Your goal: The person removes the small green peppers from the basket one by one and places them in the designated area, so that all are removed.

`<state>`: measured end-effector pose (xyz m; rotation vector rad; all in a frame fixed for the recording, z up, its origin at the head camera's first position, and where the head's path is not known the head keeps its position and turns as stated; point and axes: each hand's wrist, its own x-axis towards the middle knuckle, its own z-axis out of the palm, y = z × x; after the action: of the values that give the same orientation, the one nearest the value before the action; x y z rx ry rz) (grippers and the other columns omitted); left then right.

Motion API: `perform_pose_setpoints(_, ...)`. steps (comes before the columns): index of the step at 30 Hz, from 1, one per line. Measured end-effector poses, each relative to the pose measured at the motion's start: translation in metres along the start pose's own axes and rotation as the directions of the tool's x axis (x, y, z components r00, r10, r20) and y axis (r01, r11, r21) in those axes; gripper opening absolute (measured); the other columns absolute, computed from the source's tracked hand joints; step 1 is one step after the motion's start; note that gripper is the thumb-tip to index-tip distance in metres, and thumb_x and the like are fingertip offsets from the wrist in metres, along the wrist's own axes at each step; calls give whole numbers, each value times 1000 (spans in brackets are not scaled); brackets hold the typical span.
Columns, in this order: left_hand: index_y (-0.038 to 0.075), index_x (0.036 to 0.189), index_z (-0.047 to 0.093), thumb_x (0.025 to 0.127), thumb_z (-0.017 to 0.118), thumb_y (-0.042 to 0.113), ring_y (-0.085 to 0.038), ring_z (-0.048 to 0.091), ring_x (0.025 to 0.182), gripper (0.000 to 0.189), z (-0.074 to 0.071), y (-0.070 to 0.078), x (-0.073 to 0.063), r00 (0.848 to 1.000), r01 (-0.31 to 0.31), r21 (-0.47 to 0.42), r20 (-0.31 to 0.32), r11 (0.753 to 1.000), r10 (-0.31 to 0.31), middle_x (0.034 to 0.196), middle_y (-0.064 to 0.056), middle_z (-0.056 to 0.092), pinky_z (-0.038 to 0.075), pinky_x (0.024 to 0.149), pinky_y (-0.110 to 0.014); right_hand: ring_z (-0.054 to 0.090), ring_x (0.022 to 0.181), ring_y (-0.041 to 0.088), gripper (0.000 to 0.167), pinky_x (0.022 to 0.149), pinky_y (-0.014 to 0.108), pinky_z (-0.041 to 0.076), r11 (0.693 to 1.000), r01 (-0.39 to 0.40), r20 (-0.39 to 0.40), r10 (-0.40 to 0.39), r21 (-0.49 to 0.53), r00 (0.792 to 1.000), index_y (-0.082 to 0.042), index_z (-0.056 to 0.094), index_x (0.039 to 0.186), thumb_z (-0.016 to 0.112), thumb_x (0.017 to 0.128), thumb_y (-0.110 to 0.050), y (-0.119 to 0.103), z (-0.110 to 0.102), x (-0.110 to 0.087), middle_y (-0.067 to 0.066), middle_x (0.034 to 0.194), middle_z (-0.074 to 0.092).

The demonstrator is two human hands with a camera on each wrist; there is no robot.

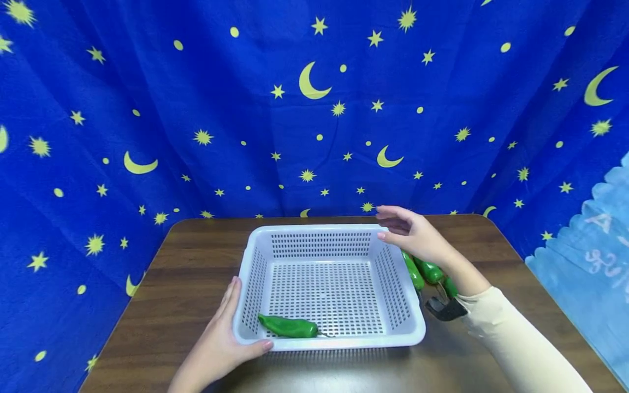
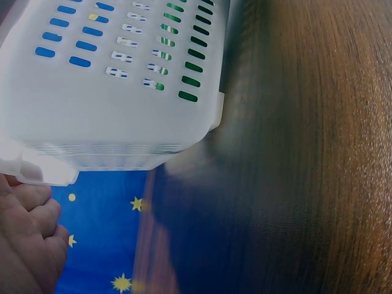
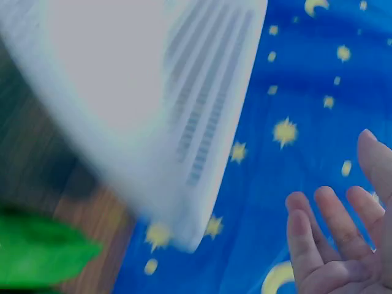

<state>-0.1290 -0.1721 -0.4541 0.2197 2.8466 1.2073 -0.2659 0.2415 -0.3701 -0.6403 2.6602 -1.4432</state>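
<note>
A white perforated plastic basket (image 1: 344, 343) stands on the wooden table. One long green pepper (image 1: 289, 326) lies inside it, along the front wall. At the basket's front left corner my left hand (image 1: 222, 335) grips the rim, thumb over the front edge; the left wrist view shows its fingers (image 2: 46, 217) curled by the rim. My right hand (image 1: 415, 234) hovers over the back right corner, fingers loosely bent and holding nothing. Beneath the right forearm, just outside the basket, lie several more green peppers (image 1: 411, 271), partly hidden. A blurred green pepper (image 3: 43, 254) appears in the right wrist view.
Brown table surface (image 1: 196, 256) surrounds the basket. A blue curtain (image 1: 245, 136) with yellow moons and stars hangs behind and at both sides. Light blue cloth (image 1: 594, 245) hangs at the right. A black strap (image 1: 444, 309) is on my right wrist.
</note>
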Motion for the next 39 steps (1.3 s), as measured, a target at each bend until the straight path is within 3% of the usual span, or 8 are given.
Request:
perform_pose_setpoints(7,11,161,3,64,84,64,-48,13,150,136,1,2,0,1000,10,-1,2,1000,-10,167,-18,3,25,113,-66,55,132,33,59,107,45,48,995,77,145,-86,69,986,-12,51,142,74,90,-27,-27,38,18,11,143,56)
perform_pose_setpoints(15,12,161,3,63,85,62,-49,17,149,137,1,-1,-2,1000,-22,-21,-21,1000,22,167,-19,4,26,113,-64,52,135,33,60,112,46,44,986,106,347,-144,126,927,-12,51,143,75,89,-23,-43,89,33,10,145,55)
perform_pose_setpoints(19,14,161,2,64,84,62,-49,19,148,136,2,-2,-1,999,-29,-20,-23,999,28,167,-20,4,29,112,-63,55,133,29,61,113,45,43,988,121,472,-153,98,868,-12,52,143,75,88,-23,-48,116,35,5,146,55)
perform_pose_setpoints(24,13,161,3,64,85,61,-51,22,147,136,3,-3,-2,999,-41,-20,-32,999,40,166,-22,5,30,110,-63,56,132,28,63,113,39,43,987,150,632,-154,59,760,-12,51,145,75,88,-23,-47,145,33,2,148,54)
perform_pose_setpoints(30,14,161,3,65,85,62,-51,22,147,135,5,-4,-2,998,-48,-10,-35,999,48,167,-21,6,33,108,-63,56,131,21,64,112,34,44,975,220,737,-159,15,657,-17,50,146,75,87,-24,-39,167,31,-4,149,53)
perform_pose_setpoints(35,11,161,5,65,85,61,-50,18,148,134,5,-5,-2,998,-57,-3,-38,998,57,167,-20,6,31,109,-64,60,126,16,66,109,29,46,967,256,792,-147,-12,593,-17,51,145,77,85,-22,-33,175,31,-5,147,54)
perform_pose_setpoints(39,11,161,4,65,84,62,-50,17,149,134,4,-3,-2,998,-56,12,-39,998,57,167,-21,6,29,109,-66,62,117,8,68,103,24,48,956,287,816,-116,-64,567,-21,51,145,79,82,-21,-29,180,30,-5,143,57)
